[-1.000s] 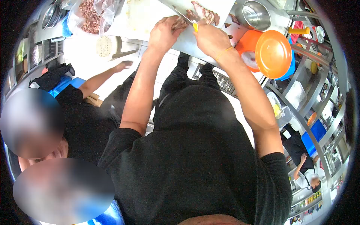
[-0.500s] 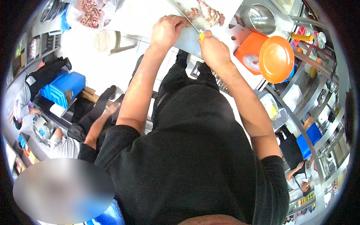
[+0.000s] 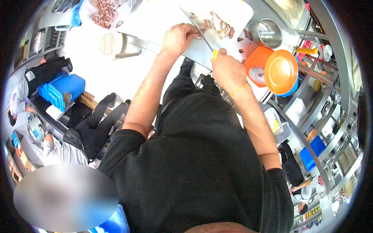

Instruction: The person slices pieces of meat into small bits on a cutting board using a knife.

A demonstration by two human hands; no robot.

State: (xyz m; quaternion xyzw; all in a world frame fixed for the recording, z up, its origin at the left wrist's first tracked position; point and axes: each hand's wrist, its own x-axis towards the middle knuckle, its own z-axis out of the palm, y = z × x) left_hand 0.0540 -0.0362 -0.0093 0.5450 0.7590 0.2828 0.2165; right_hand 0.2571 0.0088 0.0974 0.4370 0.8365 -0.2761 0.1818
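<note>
My right hand (image 3: 228,70) is wrapped round the yellow handle of a long knife (image 3: 202,34), whose blade points up and to the left over the white cutting board (image 3: 155,17). Beside the blade, my left hand (image 3: 178,39) has its fingers bent over a small piece of meat (image 3: 197,35) at the near edge of the board, mostly hidden by the fingers. Right of the blade lie a larger reddish piece of meat (image 3: 222,26) and some smaller scraps (image 3: 205,25). A clear bag of chopped meat (image 3: 104,14) sits at the upper left.
An orange scale (image 3: 255,62) with an orange plate (image 3: 281,72) and a steel pot (image 3: 269,33) stand on the right. A stool (image 3: 112,44) is beyond the board's left side. Blue bins (image 3: 62,89) and a co-worker (image 3: 64,153) are at the left; another person (image 3: 293,167) is at the right.
The knife and my right hand have moved right and down, away from my left hand. My left hand has shifted slightly right. The nearby person at the left has left view.
</note>
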